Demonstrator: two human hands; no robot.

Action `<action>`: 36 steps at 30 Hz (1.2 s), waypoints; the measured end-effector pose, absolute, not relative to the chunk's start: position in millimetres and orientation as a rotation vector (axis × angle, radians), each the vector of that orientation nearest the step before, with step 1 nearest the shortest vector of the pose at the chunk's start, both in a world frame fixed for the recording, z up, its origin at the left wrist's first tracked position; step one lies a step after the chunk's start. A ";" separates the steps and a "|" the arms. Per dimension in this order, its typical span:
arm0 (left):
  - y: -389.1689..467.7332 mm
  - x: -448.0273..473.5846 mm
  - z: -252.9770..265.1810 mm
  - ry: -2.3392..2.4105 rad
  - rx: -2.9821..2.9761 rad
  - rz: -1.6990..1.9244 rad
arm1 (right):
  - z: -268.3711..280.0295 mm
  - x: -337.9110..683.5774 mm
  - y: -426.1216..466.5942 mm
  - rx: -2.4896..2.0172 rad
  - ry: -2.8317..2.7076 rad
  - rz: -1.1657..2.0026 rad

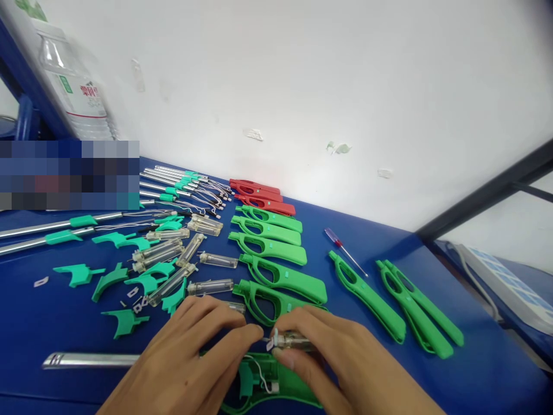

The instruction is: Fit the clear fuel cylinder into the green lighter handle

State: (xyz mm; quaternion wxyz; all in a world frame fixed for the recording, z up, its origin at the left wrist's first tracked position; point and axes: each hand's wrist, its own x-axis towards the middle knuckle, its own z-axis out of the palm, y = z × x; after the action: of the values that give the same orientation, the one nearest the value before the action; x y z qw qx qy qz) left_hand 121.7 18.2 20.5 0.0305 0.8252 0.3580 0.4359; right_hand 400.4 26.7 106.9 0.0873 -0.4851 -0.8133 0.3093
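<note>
Two bare hands meet low in the middle of the blue counter [432, 259]. The left hand [190, 357] lies flat with its fingers stretched toward the right, and its fingertips press on a green shell [268, 386] that lies open under both hands. Its grip holds nothing; it only pushes down. The right hand [341, 363] pinches a small clear tube [294, 341] between thumb and fingers, so its grip is narrow and closed on that tube. The tube sits just above the green shell, right where the two hands touch. A thin white wire [259, 374] curls inside the shell. A long silver pipe [90, 361] sticks out to the left from under the left hand. Just behind the hands lie more green handle shells [276, 253] in a row, and behind those a few red shells [259, 196]. To the right are three more green shells [401, 300] and a little screwdriver [343, 249] with a clear handle. To the left lie more clear tubes [173, 253], small teal pieces [112, 279] and more silver pipes with teal collars [64, 227]. A water bottle [73, 86] stands far back on the left by the white wall.
</note>
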 end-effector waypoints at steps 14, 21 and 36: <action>18.1 125.1 28.4 1.032 2.502 1.295 | 105.1 393.0 27.3 -1.439 -2.436 0.909; 18.7 127.9 31.2 1.008 2.471 1.335 | 105.8 393.4 26.7 -1.444 -2.377 0.970; 15.8 128.6 28.9 1.031 2.503 1.375 | 113.0 389.4 27.9 -1.413 -2.473 0.791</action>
State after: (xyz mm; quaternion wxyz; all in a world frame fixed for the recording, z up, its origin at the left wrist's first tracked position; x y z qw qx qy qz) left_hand 128.6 15.8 28.9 0.0524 0.8233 0.3392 0.4522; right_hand 389.4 27.9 113.0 0.0929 -0.4759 -0.8330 0.2663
